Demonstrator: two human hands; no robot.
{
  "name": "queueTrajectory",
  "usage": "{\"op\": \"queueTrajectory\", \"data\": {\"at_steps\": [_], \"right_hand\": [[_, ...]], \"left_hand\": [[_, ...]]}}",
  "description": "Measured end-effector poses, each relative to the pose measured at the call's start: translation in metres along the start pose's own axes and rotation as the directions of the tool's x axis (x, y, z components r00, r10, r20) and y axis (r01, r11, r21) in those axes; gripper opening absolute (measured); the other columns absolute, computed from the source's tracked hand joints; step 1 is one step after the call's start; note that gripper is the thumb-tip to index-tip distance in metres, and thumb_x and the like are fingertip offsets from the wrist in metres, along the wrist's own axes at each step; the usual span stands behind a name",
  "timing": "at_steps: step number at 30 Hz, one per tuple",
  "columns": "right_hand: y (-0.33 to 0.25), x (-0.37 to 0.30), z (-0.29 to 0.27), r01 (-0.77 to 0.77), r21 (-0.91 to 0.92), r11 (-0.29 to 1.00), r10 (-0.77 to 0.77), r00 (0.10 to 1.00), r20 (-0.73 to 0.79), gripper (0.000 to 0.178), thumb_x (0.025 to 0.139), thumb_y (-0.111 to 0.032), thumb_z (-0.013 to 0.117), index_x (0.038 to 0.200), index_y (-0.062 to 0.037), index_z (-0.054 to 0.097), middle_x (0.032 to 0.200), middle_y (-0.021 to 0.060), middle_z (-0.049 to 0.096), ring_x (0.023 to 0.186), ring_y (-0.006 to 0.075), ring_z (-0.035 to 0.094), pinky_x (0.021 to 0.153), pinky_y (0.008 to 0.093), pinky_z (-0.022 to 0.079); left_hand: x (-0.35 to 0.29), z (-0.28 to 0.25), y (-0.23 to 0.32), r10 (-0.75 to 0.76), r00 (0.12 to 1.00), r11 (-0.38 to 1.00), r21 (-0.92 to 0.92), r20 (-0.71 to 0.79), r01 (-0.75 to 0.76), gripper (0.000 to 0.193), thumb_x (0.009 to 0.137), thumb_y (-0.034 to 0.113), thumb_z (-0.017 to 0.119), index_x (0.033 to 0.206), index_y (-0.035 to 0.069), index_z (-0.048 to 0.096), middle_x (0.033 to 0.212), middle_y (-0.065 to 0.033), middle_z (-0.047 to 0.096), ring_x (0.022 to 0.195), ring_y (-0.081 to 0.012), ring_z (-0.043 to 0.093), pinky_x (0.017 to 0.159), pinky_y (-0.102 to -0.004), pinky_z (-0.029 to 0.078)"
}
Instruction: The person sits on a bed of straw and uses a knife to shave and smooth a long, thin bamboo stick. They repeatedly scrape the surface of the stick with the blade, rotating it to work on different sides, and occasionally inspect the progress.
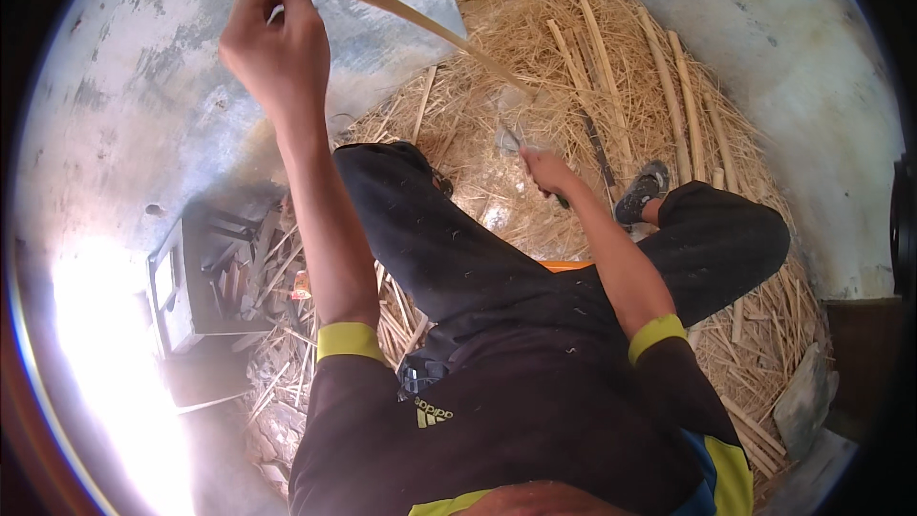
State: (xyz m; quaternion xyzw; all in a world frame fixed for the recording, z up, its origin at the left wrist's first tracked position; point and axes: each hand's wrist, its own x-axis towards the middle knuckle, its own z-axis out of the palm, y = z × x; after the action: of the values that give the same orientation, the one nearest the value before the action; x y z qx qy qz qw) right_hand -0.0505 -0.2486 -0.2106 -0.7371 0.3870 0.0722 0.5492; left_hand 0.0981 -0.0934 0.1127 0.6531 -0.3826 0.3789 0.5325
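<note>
Raised at the upper left, my left hand (277, 43) pinches one end of a long, thin strip of wood or bamboo (406, 22). The strip slopes down to the right, and its far end lies over the shavings between my feet. Lower down and near the middle, my right hand (547, 172) is closed round a knife (512, 138). Its short metal blade points up and left, and a dark green end of the handle shows under my fist. Blade and strip are apart. Fine pale shavings (521, 0) surround both.
Several long pale sticks (659, 76) lie on the shavings at the right. Beside my left leg stands a grey open box (212, 272) with wood scraps in and around it. Worn plaster walls (124, 86) close in on both sides. A flat stone (805, 399) rests at the lower right.
</note>
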Motion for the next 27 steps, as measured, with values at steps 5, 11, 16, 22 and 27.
{"op": "queueTrajectory", "data": {"at_steps": [5, 11, 16, 22, 27], "right_hand": [[0.106, 0.065, -0.006, -0.241, -0.457, 0.856, 0.297, 0.953, 0.054, 0.061, 0.086, -0.05, 0.055, 0.116, 0.0033, 0.058, 0.117, 0.0219, 0.059, 0.111, 0.0291, 0.057, 0.092, 0.0467, 0.044], [0.192, 0.088, -0.033, -0.608, -0.218, 0.763, 0.387, 0.7, -0.6, 0.067, 0.083, -0.045, 0.061, 0.133, -0.003, 0.044, 0.131, 0.0198, 0.05, 0.117, 0.0349, 0.051, 0.095, 0.0509, 0.041], [0.206, 0.101, -0.039, -0.558, -0.197, 0.806, 0.408, 0.766, -0.497, 0.052, 0.085, -0.039, 0.057, 0.123, -0.0035, 0.052, 0.123, 0.0161, 0.055, 0.121, 0.0337, 0.046, 0.101, 0.0482, 0.034], [0.259, 0.125, -0.026, -0.608, -0.373, 0.701, 0.23, 0.687, -0.689, 0.04, 0.088, -0.026, 0.047, 0.12, -0.0038, 0.055, 0.124, 0.0163, 0.055, 0.118, 0.0323, 0.05, 0.099, 0.0448, 0.035], [0.253, 0.113, -0.056, -0.533, -0.428, 0.73, 0.341, 0.826, -0.449, 0.041, 0.083, -0.026, 0.055, 0.116, -0.001, 0.057, 0.12, 0.0199, 0.059, 0.112, 0.0356, 0.057, 0.091, 0.0461, 0.044]], "left_hand": [[0.02, 0.034, -0.016, 0.105, 0.993, 0.978, -0.188, 0.058, -0.093, 0.024, 0.094, 0.017, 0.055, 0.105, -0.003, 0.063, 0.087, -0.0096, 0.072, 0.074, -0.0107, 0.067, 0.06, -0.0228, 0.055], [0.011, 0.043, -0.012, 0.05, 0.997, 0.993, -0.11, 0.063, -0.043, 0.026, 0.096, 0.021, 0.051, 0.106, -0.001, 0.06, 0.082, -0.0097, 0.071, 0.075, -0.0142, 0.069, 0.061, -0.0238, 0.056], [0.023, 0.056, -0.025, 0.085, 0.996, 0.987, -0.134, 0.0, -0.084, 0.028, 0.096, 0.02, 0.05, 0.11, -0.004, 0.054, 0.08, -0.0133, 0.07, 0.075, -0.0182, 0.07, 0.063, -0.0268, 0.058], [0.048, 0.091, -0.038, 0.027, 0.996, 0.928, -0.371, 0.081, 0.005, 0.027, 0.097, 0.021, 0.048, 0.107, -0.004, 0.051, 0.083, -0.0191, 0.067, 0.075, -0.0264, 0.069, 0.069, -0.0312, 0.059], [0.047, 0.092, -0.032, 0.034, 0.992, 0.94, -0.341, 0.125, 0.01, 0.029, 0.099, 0.02, 0.045, 0.114, -0.005, 0.046, 0.086, -0.0188, 0.067, 0.076, -0.0295, 0.07, 0.068, -0.0325, 0.059]]}}
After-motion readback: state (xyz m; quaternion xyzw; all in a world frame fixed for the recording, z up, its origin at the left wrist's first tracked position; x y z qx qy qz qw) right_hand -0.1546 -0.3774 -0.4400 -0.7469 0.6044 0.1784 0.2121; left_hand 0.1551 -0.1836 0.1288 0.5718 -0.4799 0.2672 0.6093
